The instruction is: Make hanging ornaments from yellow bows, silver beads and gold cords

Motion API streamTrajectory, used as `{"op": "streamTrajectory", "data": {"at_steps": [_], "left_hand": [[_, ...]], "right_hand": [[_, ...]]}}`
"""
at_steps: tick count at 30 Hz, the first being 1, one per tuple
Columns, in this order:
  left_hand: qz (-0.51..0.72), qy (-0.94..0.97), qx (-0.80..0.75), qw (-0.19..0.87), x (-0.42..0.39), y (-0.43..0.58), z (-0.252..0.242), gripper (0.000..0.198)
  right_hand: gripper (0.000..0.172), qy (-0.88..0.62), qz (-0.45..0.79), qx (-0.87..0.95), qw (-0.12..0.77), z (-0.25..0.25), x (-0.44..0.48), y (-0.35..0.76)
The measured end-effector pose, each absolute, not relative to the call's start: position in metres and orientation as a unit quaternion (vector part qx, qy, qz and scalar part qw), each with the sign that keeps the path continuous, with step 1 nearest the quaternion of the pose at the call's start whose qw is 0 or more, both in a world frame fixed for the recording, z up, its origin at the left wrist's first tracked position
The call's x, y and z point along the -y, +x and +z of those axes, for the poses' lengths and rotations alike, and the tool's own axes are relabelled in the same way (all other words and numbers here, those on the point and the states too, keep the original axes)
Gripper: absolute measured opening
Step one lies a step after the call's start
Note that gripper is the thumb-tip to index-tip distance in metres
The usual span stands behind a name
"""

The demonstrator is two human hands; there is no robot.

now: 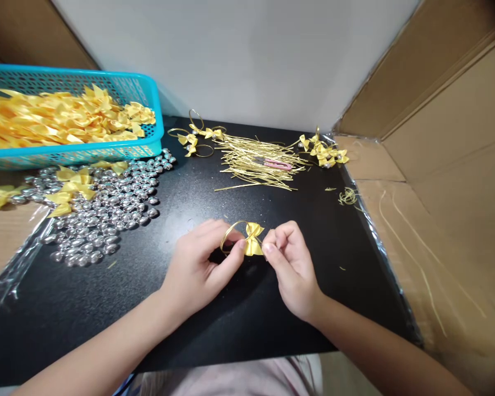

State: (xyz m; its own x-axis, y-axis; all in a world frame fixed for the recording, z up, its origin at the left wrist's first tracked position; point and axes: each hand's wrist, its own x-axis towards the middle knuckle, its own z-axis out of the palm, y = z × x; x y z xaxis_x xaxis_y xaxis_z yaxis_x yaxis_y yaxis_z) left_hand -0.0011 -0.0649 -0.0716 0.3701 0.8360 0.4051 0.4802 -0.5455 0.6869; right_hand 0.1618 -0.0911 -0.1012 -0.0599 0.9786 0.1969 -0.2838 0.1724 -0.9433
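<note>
Above the black tabletop, a yellow satin bow [254, 240] sits against a looped gold wire ring [223, 237]. My left hand [208, 256] pinches the ring and the bow's left edge between thumb and fingers. At the bow's right side, my right hand [291, 264] is closed, thumb pressed against the curled index finger. A thin wire end seems to run from the bow into that pinch, but the fingertips mostly cover it. Whether a bead sits on the bow cannot be seen.
A turquoise basket [159, 118] of yellow bows stands back left. Silver beads [103, 220] spread before it, some bows on top. Gold wire pieces [251, 159] lie behind my hands under pink-handled snips [277, 164]. Finished-looking bow rings [325, 154] cluster back right, near cardboard walls [449, 110].
</note>
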Motion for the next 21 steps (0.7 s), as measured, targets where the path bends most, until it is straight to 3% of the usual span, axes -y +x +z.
{"op": "streamTrajectory", "data": {"at_steps": [12,21], "left_hand": [[0.389,0.83,-0.385,0.112,0.0678,0.0021,-0.0784,0.012],[0.391,0.823,-0.391,0.131,0.0676,0.0019,-0.0785,0.012]], "right_hand": [[0.018,-0.446,0.382,0.587,0.557,-0.1048,0.097,0.1625],[0.021,-0.418,0.343,0.614,0.575,-0.1049,0.0979,0.1605]]}}
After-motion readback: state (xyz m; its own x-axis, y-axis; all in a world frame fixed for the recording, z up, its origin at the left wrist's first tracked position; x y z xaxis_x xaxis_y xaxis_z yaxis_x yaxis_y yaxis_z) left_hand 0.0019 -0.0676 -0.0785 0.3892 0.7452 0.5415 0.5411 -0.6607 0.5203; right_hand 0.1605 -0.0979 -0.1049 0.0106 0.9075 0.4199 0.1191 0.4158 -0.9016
